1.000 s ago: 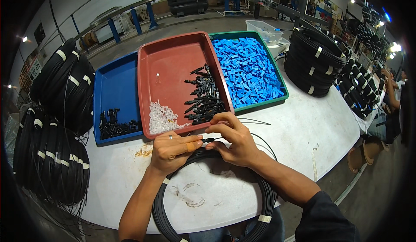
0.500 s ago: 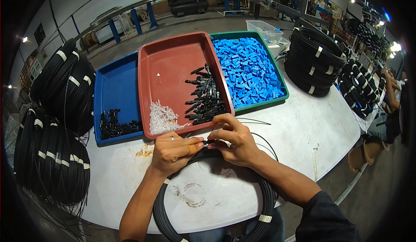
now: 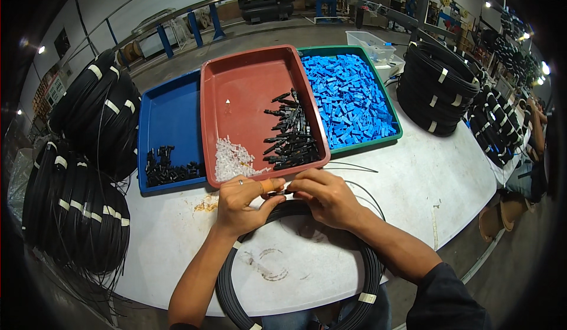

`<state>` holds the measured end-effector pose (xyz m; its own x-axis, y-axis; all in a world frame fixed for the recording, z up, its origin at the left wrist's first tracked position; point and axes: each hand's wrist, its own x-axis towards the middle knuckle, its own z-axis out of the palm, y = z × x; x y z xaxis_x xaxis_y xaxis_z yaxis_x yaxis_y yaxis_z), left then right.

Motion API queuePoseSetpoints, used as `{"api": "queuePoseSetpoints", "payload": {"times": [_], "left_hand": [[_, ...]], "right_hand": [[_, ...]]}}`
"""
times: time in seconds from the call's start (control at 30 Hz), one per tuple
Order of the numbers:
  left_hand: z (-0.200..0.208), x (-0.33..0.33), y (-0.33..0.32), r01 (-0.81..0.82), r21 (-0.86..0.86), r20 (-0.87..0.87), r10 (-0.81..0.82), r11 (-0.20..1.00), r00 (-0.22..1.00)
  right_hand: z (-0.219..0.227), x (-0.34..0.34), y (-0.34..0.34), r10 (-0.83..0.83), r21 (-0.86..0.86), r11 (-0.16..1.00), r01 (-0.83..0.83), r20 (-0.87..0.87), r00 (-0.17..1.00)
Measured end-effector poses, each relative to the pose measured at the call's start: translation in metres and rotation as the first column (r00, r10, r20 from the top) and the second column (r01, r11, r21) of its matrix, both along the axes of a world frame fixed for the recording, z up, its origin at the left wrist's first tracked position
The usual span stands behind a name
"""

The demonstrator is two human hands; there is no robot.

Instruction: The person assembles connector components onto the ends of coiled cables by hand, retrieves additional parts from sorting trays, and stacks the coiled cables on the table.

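My left hand (image 3: 242, 205) and my right hand (image 3: 325, 197) meet in front of the red tray, fingertips almost touching. Between them is a small black connector part (image 3: 281, 193), mostly covered by the fingers. Both hands are closed in a pinch on it. An orange wrap circles one finger of my left hand, and a ring sits on another. Below the hands a coil of black cable (image 3: 225, 286) rests on the white table (image 3: 437, 182), bound with pale tape and reaching over the near edge toward my lap.
Beyond my hands stand a blue tray (image 3: 171, 111) with small black pieces, a red tray (image 3: 254, 88) with clear sleeves and black connectors, and a green tray (image 3: 366, 144) of blue clips. Cable coils stack at left (image 3: 77, 212) and right (image 3: 434, 94). A person works at far right.
The view has shifted, so the table and trays appear slightly farther right. My left thumb and fingers have changed their hold around the small black part; the right hand stays close against it.
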<state>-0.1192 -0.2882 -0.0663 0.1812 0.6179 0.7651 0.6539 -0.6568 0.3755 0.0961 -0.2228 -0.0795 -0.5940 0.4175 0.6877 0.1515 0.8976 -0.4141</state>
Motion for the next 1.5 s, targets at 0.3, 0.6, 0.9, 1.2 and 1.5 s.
{"api": "queuePoseSetpoints", "payload": {"times": [0.3,0.6,0.9,1.2,1.5], "left_hand": [[-0.003,-0.003,0.001,-0.015,0.008,0.048,0.014,1.0,0.999],[-0.006,0.0,0.0,0.049,-0.089,0.186,-0.032,0.995,0.982],[0.002,-0.003,-0.002,0.105,-0.24,0.068,-0.091,0.965,0.993],[0.025,-0.035,0.003,-0.182,-0.307,0.248,0.263,0.934,0.932],[0.043,-0.069,0.042,-0.395,-0.538,-0.547,0.048,0.745,0.836]], "right_hand": [[0.003,0.003,0.002,-0.05,0.043,0.998,0.049,0.033,0.998],[0.008,-0.001,-0.003,-0.039,0.0,0.999,0.04,0.151,0.988],[0.004,0.002,-0.001,0.074,-0.07,0.996,-0.064,0.153,0.986],[0.009,-0.001,0.0,0.108,-0.184,0.979,-0.089,0.093,0.99],[0.005,0.001,0.002,0.133,-0.218,0.97,-0.112,0.084,0.988]]}}
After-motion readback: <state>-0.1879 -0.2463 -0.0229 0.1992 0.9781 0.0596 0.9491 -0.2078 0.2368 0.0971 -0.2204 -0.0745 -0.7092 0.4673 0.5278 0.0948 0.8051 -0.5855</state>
